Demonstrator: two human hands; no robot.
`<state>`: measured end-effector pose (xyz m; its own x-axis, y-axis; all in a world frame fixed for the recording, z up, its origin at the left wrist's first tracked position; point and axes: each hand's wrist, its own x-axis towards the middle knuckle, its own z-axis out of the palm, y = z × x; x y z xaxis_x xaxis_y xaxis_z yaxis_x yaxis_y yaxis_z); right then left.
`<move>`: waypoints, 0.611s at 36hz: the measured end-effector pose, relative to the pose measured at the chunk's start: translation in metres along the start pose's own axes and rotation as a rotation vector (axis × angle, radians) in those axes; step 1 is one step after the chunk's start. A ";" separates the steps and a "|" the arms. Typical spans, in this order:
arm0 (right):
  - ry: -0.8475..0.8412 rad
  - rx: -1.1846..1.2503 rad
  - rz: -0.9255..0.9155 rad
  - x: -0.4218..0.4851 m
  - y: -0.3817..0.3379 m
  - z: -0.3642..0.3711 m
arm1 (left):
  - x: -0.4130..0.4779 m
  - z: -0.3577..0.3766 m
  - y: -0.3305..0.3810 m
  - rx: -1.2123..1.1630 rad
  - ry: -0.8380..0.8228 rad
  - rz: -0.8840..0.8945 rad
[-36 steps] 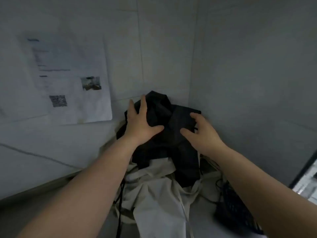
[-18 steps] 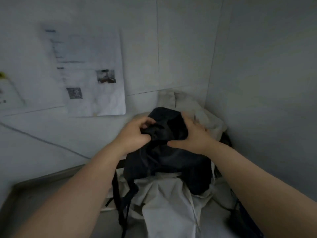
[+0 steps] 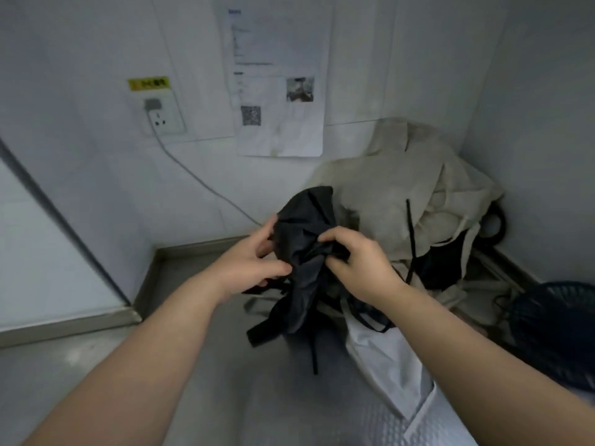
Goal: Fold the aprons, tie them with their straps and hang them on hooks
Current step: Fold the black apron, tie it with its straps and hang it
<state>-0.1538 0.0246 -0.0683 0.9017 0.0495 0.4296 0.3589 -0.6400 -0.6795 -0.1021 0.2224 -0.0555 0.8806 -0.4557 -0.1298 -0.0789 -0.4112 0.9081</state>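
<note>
A crumpled black apron (image 3: 306, 226) is lifted off the pile, its black straps (image 3: 264, 331) dangling toward the metal surface. My left hand (image 3: 248, 265) grips the bundle's left side, thumb across the cloth. From the right, my right hand (image 3: 357, 262) pinches the fabric with curled fingers. Behind it a heap of beige aprons (image 3: 402, 188) fills the corner, with a thin black strap (image 3: 411, 239) hanging down its front. A light grey apron (image 3: 386, 358) lies flat below my right forearm. No hooks are in view.
The stainless counter (image 3: 225, 381) meets white walls at a corner. A wall socket (image 3: 162, 115) with a plugged cable (image 3: 199, 178) and a printed paper sheet (image 3: 277, 82) hang on the back wall. A dark mesh fan (image 3: 553, 333) sits at the right.
Both hands went from resting flat on the black apron to gripping it and pulling it left and toward me, off the beige heap. The camera swung right, showing the socket.
</note>
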 end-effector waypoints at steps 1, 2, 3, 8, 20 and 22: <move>-0.036 -0.009 0.001 -0.010 -0.012 0.012 | -0.015 -0.006 -0.011 0.040 0.015 -0.017; -0.076 -0.022 0.020 -0.018 -0.019 0.021 | -0.025 -0.009 -0.018 0.076 0.048 -0.007; -0.125 -0.032 0.051 -0.029 -0.027 0.030 | -0.037 -0.014 -0.028 0.133 0.096 -0.012; -0.354 -0.091 0.184 -0.088 -0.047 0.082 | -0.095 -0.038 -0.077 0.519 0.178 -0.025; -0.310 -0.098 0.575 -0.185 -0.059 0.134 | -0.171 0.005 -0.174 0.466 -0.001 -0.126; -0.249 -0.117 0.616 -0.192 -0.056 0.128 | -0.174 0.015 -0.186 0.496 -0.108 -0.164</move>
<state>-0.3161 0.1493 -0.1888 0.9670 -0.1850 -0.1755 -0.2549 -0.6862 -0.6813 -0.2474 0.3661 -0.2084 0.8491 -0.4218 -0.3179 -0.1789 -0.7959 0.5784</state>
